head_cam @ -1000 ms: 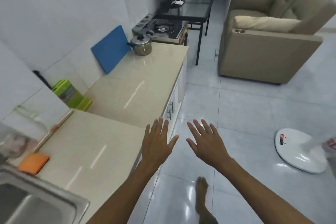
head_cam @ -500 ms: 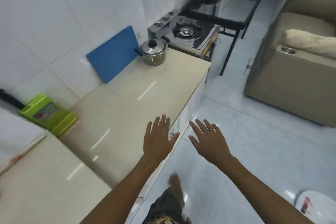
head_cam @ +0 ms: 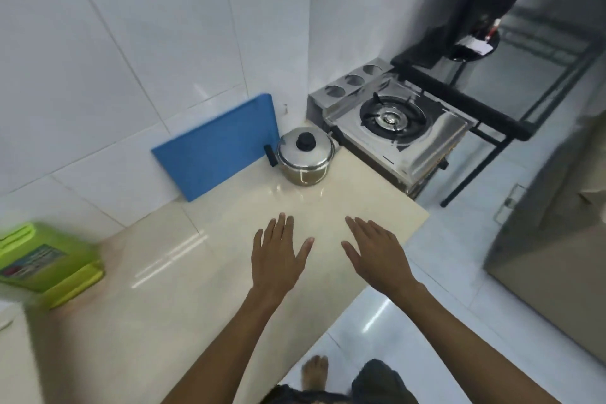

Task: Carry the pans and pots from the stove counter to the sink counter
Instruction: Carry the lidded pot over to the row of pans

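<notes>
Both hands are held out flat over the cream counter (head_cam: 170, 298), palms down and fingers spread, grasping nothing. The left hand (head_cam: 278, 259) hangs above the counter's middle; the right hand (head_cam: 377, 256) is just beside it, nearer the counter's right edge. Neither touches the pot.

The pot (head_cam: 305, 156) — stainless steel, with a domed lid and a black knob on top — stands upright at the far end of the counter, close to the wall corner. A black side handle shows on its left. Just left of it a blue cutting board (head_cam: 216, 147) leans against the white tiled wall. To the pot's right, set lower than the counter, sits a single-burner gas stove (head_cam: 393, 121) with a bare burner, and beyond it a black-framed glass table (head_cam: 492, 115).

At the near left of the counter a green box (head_cam: 42, 259) rests against the wall, blurred. On the white tiled floor at the near edge a bare foot (head_cam: 314, 371) shows — the person stands beside the counter. A beige armchair (head_cam: 551, 239) fills the right side.
</notes>
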Demonstrator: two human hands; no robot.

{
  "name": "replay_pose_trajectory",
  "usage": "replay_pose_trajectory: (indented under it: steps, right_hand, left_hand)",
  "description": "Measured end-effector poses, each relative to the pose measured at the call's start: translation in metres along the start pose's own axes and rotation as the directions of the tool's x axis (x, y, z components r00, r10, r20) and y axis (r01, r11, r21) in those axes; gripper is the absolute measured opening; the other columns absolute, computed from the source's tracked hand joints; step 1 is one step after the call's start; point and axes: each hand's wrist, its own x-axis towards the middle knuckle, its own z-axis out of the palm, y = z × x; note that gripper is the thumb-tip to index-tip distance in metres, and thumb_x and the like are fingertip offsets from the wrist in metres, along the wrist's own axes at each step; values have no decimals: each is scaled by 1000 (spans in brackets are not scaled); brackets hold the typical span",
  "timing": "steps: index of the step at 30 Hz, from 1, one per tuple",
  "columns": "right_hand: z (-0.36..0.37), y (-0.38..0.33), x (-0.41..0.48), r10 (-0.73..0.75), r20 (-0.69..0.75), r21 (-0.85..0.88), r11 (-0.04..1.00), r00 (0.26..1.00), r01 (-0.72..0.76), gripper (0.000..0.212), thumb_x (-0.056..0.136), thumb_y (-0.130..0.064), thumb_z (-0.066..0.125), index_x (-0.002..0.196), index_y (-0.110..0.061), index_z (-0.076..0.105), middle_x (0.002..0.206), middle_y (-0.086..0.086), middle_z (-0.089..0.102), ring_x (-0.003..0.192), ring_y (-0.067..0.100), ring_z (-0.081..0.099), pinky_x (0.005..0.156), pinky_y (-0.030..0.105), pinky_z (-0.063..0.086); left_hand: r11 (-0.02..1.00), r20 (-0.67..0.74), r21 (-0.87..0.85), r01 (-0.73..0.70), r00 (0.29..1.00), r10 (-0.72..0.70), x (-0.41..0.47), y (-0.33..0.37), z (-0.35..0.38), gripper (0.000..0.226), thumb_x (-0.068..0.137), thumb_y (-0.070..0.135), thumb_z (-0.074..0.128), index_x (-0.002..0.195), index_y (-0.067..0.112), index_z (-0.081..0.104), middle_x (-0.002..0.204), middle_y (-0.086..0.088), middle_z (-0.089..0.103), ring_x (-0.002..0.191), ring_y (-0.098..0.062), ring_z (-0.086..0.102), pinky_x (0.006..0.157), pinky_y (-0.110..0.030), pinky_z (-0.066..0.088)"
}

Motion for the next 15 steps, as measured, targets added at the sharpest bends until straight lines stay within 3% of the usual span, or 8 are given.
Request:
replay_pose_trajectory:
  steps: [4, 7, 12, 15]
  right_hand:
    - [-14, 29, 97, -35, 4, 76, 997, 999, 35, 58, 102, -46, 47, 152, -17, 43, 145, 7, 59, 129, 30, 56, 102, 45, 45]
    - [-18, 53, 165, -67, 0, 116, 991, 998, 67, 56, 102, -41, 51, 150, -14, 46, 136, 10, 65, 118, 35, 61, 94, 46, 48]
    - [-19, 94, 278, -106, 64, 179, 979, 992, 93, 53, 102, -40, 49, 149, -14, 44, 132, 17, 66, 117, 39, 61, 94, 49, 50]
    - [-13, 111, 327, -100, 82, 238, 968, 992, 78, 55, 103, -40, 49, 150, -12, 43, 131, 20, 65, 116, 40, 61, 95, 51, 49]
  left_hand:
    - [988, 17, -19, 151, 988, -151, 71, -4, 2, 73, 99, 64, 31, 152, 14, 39, 160, -7, 40, 147, -23, 34, 120, -44, 20]
    - [960, -43, -79, 270, 961, -274, 114, -5, 4, 68, 98, 57, 45, 147, 9, 45, 152, -12, 50, 140, -29, 45, 116, -47, 29]
    - [857, -59, -147, 494, 860, -506, 185, 7, 10, 64, 97, 50, 55, 145, 9, 48, 148, -14, 54, 136, -31, 50, 110, -47, 37]
    - [765, 26, -216, 606, 787, -616, 221, 11, 17, 62, 99, 47, 52, 149, 11, 44, 151, -13, 50, 137, -32, 47, 111, -48, 35]
